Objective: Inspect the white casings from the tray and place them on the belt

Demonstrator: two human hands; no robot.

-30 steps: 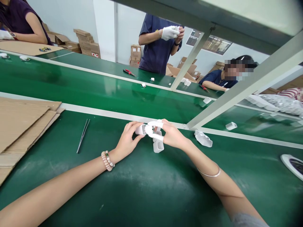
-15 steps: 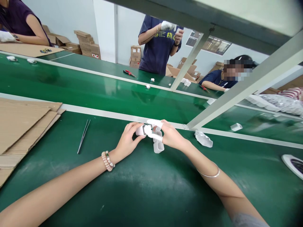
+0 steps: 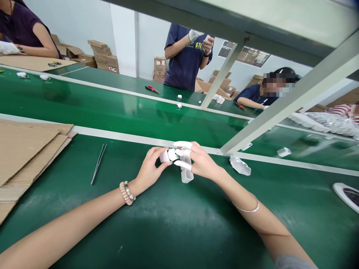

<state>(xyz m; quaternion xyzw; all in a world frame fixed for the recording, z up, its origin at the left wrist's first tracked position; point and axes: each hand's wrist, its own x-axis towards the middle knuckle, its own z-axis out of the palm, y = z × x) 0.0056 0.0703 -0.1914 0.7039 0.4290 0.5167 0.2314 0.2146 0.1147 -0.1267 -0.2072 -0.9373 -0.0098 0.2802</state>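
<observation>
My left hand pinches a small white plastic housing between thumb and fingers, its open end facing right. At that opening sits a white component, gripped by the fingertips of my right hand, which wear white finger cots. The component appears partly inside the housing; how deep I cannot tell. Just below my right fingers a white hollow case lies on the green table, with another white case behind it, partly hidden by the fingers. Metal tweezers lie to the left.
Flat cardboard sheets lie at left. A crumpled white piece rests near a metal post slanting up to the right. Beyond the rail runs a green conveyor belt carrying small white parts. Co-workers are at the far side.
The white component has come closer to the housing's opening, and its green edge no longer shows. My right fingers have shifted on it. Parts on the belt have moved right.
</observation>
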